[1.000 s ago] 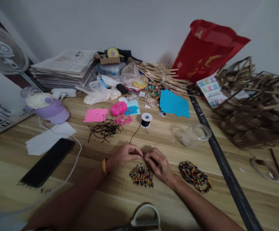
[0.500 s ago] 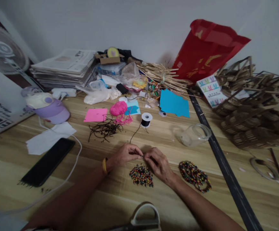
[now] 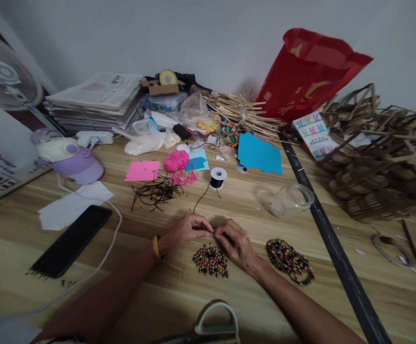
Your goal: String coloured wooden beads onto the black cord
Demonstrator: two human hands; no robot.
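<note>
My left hand (image 3: 189, 228) has thumb and forefinger pinched together, a yellow bangle on its wrist. Black cord (image 3: 201, 199) runs from a white spool (image 3: 218, 177) down behind these fingers. Fingertip to fingertip with it, my right hand (image 3: 238, 243) is closed in a pinch too; the tiny thing between the two hands is too small to make out. Just below them lies a pile of multicoloured beads (image 3: 210, 262). Coiled strings of similar beads (image 3: 290, 262) rest to the right of my right wrist.
Scissors (image 3: 217, 325) lie at the near edge. A glass jar (image 3: 291, 200) is on its side at right, near woven baskets (image 3: 379, 177). Cut black cords (image 3: 155, 191) and pink yarn (image 3: 176, 161) lie beyond my left hand. A phone (image 3: 71, 241) and white cable are at left.
</note>
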